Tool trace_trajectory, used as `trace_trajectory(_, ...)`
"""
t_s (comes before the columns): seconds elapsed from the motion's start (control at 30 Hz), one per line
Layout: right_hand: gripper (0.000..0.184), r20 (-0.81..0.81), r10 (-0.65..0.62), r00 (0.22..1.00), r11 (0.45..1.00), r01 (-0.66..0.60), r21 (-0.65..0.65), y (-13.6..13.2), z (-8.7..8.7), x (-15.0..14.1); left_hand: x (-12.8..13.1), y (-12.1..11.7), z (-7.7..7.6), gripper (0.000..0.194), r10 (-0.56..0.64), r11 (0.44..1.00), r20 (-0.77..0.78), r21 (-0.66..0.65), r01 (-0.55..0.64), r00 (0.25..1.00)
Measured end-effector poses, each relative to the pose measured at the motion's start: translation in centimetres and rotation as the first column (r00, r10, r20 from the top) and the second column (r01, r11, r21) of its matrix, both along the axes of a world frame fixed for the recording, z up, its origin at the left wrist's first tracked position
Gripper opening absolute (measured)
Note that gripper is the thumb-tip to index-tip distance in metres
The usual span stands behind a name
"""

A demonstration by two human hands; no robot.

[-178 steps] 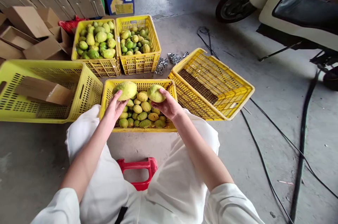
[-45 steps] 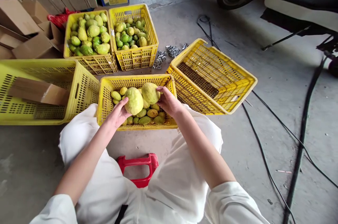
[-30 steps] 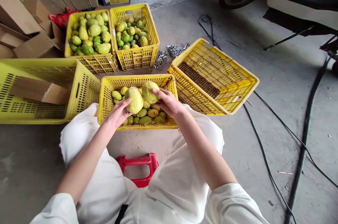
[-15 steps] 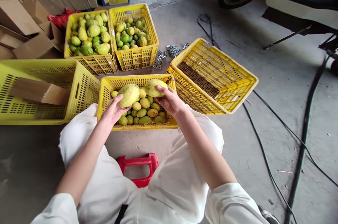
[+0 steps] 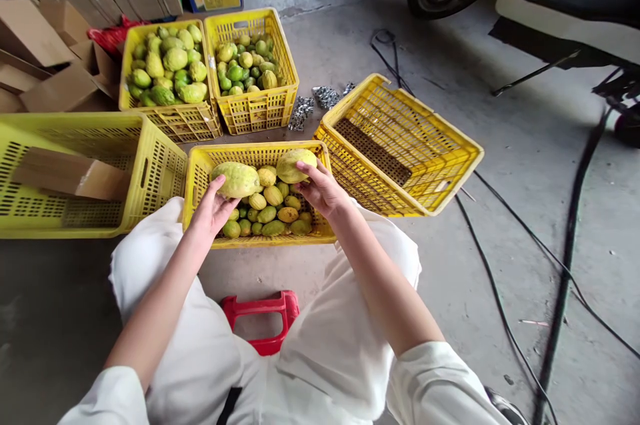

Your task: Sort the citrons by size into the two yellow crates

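My left hand (image 5: 210, 211) is closed around a large, oval, bumpy yellow-green fruit (image 5: 236, 179), gripping its left end. A second large yellow-green fruit (image 5: 294, 165) is held by my right hand (image 5: 320, 190), thumb on top and fingers beneath. Both are above a yellow plastic crate (image 5: 327, 237) on the floor between my knees. Smaller yellow and green fruits (image 5: 273, 195) lie inside that crate, partly covered by the held ones. The two large fruits are apart from each other.
Two yellow crates of fruit (image 5: 175, 59) (image 5: 245, 71) stand behind. A tilted yellow crate (image 5: 445, 158) is on the right; a yellow-green crate (image 5: 90, 231) with a cardboard box (image 5: 70, 173) is on the left. A red stool (image 5: 287, 311) shows beneath me. Cables (image 5: 567, 265) and a parked vehicle (image 5: 580, 18) are at right.
The fruit in my left hand has turned to lie more sideways and shifted slightly left. My right hand keeps its fruit in nearly the same place.
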State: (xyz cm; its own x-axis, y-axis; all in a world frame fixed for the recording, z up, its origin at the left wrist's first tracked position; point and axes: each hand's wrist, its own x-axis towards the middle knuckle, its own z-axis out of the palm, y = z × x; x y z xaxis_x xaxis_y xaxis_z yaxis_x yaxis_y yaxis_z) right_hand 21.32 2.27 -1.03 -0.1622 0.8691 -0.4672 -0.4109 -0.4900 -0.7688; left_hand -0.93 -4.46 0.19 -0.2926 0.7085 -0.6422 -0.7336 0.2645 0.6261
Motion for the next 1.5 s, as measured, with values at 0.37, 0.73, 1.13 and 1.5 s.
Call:
trace_trajectory(0.37,0.046,-0.104,0.075,0.992,0.996,-0.08,-0.045,-0.2,0.4,0.2,-0.6,0.0,0.2,0.019,0.013,0.999,-0.033,-0.038,-0.015,0.999)
trace_trajectory(0.73,0.039,-0.186,0.094,0.978,0.995,-0.099,-0.017,-0.2,0.8,0.4,-0.3,0.1,-0.1,0.027,0.03,1.0,-0.001,-0.005,-0.03,1.0)
trace_trajectory(1.13,0.042,-0.154,0.124,0.98,0.992,-0.127,-0.008,-0.4,0.4,0.2,-0.1,-0.3,-0.1,0.046,-0.027,0.999,0.002,0.039,0.027,1.0)
trace_trajectory(1.5,0.046,-0.151,0.106,0.983,0.994,-0.111,-0.02,-0.6,-0.4,-1.1,0.3,0.0,-0.2,0.03,-0.029,0.998,0.01,-0.064,0.03,1.0)
